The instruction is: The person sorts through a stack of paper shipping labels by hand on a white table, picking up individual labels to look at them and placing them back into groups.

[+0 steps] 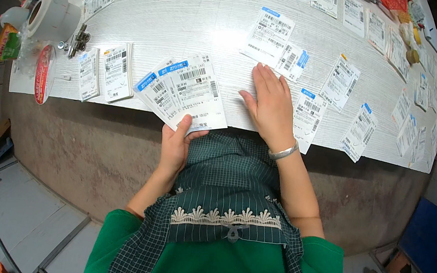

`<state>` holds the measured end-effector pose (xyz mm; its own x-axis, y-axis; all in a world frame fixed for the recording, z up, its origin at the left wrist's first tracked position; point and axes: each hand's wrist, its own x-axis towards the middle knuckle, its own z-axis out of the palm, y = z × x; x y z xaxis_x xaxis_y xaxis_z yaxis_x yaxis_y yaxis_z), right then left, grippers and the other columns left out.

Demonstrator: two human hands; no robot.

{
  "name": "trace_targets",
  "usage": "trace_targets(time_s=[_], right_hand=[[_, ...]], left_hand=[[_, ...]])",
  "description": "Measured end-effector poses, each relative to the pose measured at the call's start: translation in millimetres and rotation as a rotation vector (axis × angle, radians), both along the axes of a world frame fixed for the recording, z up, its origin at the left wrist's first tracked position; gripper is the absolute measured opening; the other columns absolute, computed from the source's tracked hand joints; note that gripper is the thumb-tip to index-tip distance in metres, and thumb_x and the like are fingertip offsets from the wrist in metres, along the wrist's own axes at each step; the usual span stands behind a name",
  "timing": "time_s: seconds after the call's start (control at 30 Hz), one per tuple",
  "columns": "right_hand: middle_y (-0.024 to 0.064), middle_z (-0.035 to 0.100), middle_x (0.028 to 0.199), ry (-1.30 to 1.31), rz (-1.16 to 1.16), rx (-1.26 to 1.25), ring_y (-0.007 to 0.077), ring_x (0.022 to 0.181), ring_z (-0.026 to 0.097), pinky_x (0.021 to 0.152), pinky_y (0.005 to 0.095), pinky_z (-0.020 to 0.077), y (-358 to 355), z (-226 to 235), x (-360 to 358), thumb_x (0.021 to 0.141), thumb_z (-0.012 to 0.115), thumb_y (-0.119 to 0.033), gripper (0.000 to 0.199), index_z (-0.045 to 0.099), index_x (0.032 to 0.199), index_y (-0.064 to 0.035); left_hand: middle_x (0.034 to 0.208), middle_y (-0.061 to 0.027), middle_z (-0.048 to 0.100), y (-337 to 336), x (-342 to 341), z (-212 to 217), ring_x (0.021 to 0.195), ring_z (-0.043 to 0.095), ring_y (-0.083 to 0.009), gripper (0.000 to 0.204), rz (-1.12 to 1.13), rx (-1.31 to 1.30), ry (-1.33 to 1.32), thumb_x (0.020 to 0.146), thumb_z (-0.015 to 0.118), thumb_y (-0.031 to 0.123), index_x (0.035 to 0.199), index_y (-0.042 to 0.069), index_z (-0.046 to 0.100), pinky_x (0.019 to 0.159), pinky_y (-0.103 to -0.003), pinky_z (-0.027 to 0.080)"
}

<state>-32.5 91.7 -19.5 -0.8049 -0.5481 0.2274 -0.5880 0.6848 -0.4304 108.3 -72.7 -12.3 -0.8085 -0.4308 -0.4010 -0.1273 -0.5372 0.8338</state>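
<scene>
Left hand (173, 149) clamped on fanned labels (184, 94) at the near tabletop (202, 25) edge, long axis slanting up-right. Right hand (270, 106) spread flat on the tabletop just beside them, gripping nothing, nearest the single label (309, 113) to its right.

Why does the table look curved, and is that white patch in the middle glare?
In the head view, the fisheye lens bends the table's straight edge and darkens the corners; a bright glare patch washes out the tabletop above the right hand; the labels fanned in the left hand look sharp, while those at the far right rim blur.
</scene>
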Motion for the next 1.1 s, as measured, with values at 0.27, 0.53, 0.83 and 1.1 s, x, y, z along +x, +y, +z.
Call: trace_targets(time_s=[0.27,0.53,0.83,1.1], right_hand=[[0.0154,0.055,0.126,0.027,-0.064,-0.051,0.0269,0.122,0.047,0.105,0.0455,0.0311,-1.7,-5.7,-38.0,0.088,0.056,-0.034,0.048,0.054,0.119,0.0020],[0.0138,0.065,0.097,-0.253,-0.051,-0.397,0.0286,0.088,0.060,0.080,0.0385,0.0463,12.0,30.6,3.1,0.086,0.060,-0.025,0.029,0.062,0.101,0.0001],[0.0037,0.059,0.067,-0.497,-0.182,-0.388,0.0167,0.054,0.056,0.049,0.0280,0.0429,26.1,35.2,60.1,0.078,0.069,-0.019,0.018,0.058,0.074,-0.0056],[0.0051,0.058,0.065,-0.502,-0.306,-0.274,0.0208,0.053,0.055,0.049,0.0316,0.0421,47.0,26.3,58.8,0.081,0.066,-0.022,0.018,0.058,0.073,-0.0075]], left_hand=[[0.111,-0.0193,0.058,6.0,-4.0,3.2,0.092,0.064,-0.0239,0.036,-0.041,0.036,0.036,0.095,0.048,0.012,0.122,-0.011,0.041,0.070,-0.030,0.060],[0.108,-0.0172,0.060,17.4,-9.9,-4.8,0.089,0.064,-0.0206,0.032,-0.085,-0.019,0.006,0.094,0.050,0.011,0.117,-0.010,0.047,0.069,-0.029,0.059],[0.101,-0.0118,0.062,30.1,-1.7,-11.5,0.084,0.062,-0.0142,0.029,-0.185,-0.156,-0.082,0.089,0.058,0.009,0.113,-0.007,0.051,0.065,-0.023,0.053],[0.103,-0.0134,0.062,44.5,-6.9,-8.0,0.091,0.062,-0.0173,0.031,-0.239,-0.103,-0.117,0.090,0.057,0.011,0.114,-0.009,0.053,0.075,-0.028,0.054]])
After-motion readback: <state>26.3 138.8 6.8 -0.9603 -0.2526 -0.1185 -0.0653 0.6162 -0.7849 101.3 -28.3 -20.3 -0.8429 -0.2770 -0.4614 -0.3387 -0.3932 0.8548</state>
